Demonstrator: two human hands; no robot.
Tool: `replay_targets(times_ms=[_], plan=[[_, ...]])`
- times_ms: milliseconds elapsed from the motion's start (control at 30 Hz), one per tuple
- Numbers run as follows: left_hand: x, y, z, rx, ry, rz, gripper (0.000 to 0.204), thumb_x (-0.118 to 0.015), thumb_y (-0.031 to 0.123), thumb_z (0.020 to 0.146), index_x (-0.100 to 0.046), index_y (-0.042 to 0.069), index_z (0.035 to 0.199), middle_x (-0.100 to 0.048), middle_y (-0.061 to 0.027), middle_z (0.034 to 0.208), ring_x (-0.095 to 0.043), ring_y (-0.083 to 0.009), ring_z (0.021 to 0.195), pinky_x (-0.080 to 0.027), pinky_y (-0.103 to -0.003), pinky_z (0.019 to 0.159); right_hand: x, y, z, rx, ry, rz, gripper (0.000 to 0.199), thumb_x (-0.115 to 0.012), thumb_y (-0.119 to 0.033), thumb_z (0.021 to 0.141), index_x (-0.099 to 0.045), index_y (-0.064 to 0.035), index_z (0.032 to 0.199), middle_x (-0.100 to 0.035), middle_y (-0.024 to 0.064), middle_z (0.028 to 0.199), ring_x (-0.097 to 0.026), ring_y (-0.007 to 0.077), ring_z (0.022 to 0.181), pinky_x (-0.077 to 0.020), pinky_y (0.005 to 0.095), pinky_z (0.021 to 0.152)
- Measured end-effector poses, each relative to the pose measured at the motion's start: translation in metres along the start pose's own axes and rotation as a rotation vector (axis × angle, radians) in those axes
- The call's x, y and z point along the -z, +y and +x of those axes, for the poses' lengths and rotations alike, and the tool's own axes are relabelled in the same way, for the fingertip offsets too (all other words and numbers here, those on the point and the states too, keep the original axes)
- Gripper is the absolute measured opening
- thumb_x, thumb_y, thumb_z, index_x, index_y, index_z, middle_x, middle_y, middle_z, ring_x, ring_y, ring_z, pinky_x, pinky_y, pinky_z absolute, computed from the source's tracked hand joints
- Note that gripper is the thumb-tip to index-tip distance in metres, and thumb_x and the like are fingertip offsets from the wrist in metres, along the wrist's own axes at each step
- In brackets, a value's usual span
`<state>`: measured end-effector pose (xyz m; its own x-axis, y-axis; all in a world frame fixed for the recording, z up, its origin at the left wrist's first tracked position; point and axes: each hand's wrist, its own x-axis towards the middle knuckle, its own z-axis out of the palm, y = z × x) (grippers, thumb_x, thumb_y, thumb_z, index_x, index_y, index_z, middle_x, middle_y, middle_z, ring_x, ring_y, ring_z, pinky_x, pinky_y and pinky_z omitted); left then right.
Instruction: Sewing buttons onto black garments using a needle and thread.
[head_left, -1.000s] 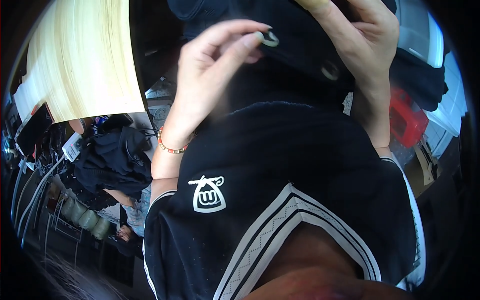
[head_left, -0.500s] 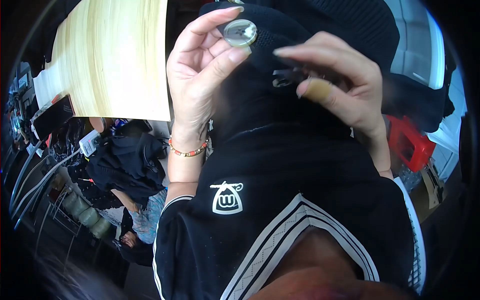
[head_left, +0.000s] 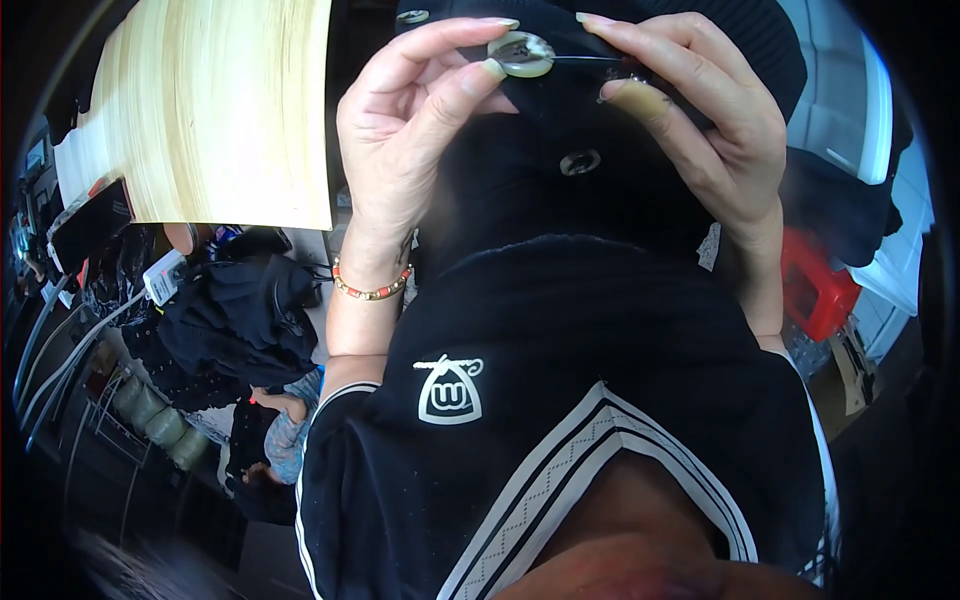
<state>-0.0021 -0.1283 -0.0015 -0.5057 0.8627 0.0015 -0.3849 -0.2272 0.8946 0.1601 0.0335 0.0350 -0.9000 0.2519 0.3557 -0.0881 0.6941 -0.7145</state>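
A black knitted garment [head_left: 590,215] hangs in front of my chest, held up near the top of the view. My left hand [head_left: 415,130] pinches a round pale button [head_left: 522,53] on it between thumb and fingers. My right hand [head_left: 690,110] grips the cloth just right of that button and holds a thin dark needle-like thing [head_left: 590,60] that points at the button. A second, smaller button [head_left: 580,162] sits lower on the garment. A beaded bracelet [head_left: 372,290] circles my left wrist.
A pale wooden tabletop [head_left: 220,110] fills the upper left. Below it lie dark clothes [head_left: 240,310] and cables. A red plastic crate [head_left: 815,285] stands at the right, beside white panels. My black top with a white emblem and striped collar [head_left: 560,440] fills the lower middle.
Both hands and the garment have shifted right and up in view. The pale button now sits between the two hands, and my right hand has closed in beside it.
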Motion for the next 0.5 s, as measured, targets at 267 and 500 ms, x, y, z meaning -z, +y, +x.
replay_targets(times_ms=[267, 500], plan=[[0.014, -0.005, -0.004, -0.116, -0.143, 0.214, 0.032, -0.062, 0.003, 0.093, -0.059, -0.003, 0.125, -0.066, -0.0153, 0.117, -0.066, -0.0094, 0.089, -0.056, -0.021, 0.08, 0.008, -0.031, 0.013, -0.288, -0.049, 0.079, 0.035, -0.075, -0.004, 0.08, -0.068, 0.004, 0.113, -0.061, 0.0097, 0.082, -0.057, 0.0171, 0.067, -0.0437, 0.0263, 0.059], [0.02, -0.008, -0.008, -0.103, -0.069, 0.294, 0.033, -0.062, 0.003, 0.093, -0.059, -0.004, 0.125, -0.066, -0.0162, 0.119, -0.064, -0.0087, 0.087, -0.054, -0.02, 0.081, 0.002, -0.026, 0.01, -0.265, -0.047, 0.142, 0.036, -0.075, -0.004, 0.08, -0.068, 0.0036, 0.114, -0.061, 0.0106, 0.083, -0.058, 0.018, 0.068, -0.0446, 0.0272, 0.06]])
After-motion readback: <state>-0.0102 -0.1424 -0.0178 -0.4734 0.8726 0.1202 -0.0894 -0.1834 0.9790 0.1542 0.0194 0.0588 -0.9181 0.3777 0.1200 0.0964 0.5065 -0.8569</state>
